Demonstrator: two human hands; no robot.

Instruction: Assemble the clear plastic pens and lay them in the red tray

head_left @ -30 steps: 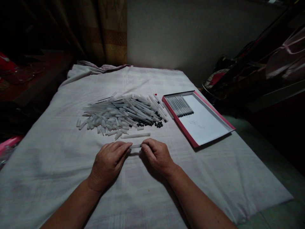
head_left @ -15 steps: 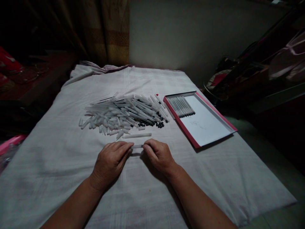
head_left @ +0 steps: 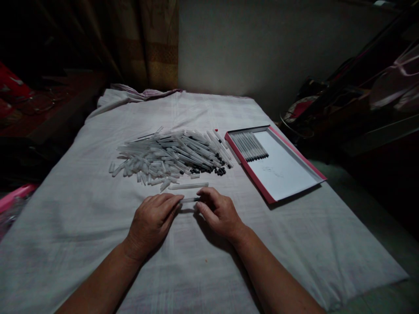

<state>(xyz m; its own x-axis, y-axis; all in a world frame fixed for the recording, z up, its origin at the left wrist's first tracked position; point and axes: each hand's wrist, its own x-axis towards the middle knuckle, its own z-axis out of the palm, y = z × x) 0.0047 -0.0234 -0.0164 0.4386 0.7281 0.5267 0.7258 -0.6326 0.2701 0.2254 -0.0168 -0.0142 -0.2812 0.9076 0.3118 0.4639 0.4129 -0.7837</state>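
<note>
My left hand (head_left: 156, 218) pinches a clear pen (head_left: 189, 200) near its left end, holding it level just above the cloth. At the pen's right end, a dark tip shows between the parted thumb and fingers of my right hand (head_left: 218, 211), which is open around it. Just beyond my hands lies a whitish pen barrel (head_left: 188, 186). Behind that spreads a heap of clear pen barrels (head_left: 186, 148), with translucent caps (head_left: 147, 168) on its left and small black plugs (head_left: 220, 171) at its right front.
To the right, a shallow red-edged box lid (head_left: 288, 174) holds a row of pens (head_left: 249, 146) with black ends. White cloth (head_left: 81, 209) covers the table. A wall (head_left: 229, 48) and a curtain (head_left: 160, 48) stand behind; a dark side table (head_left: 75, 91) is at left.
My right thumb and fingers have parted from the pen's right end, baring its dark tip. My left hand keeps its grip in the same place.
</note>
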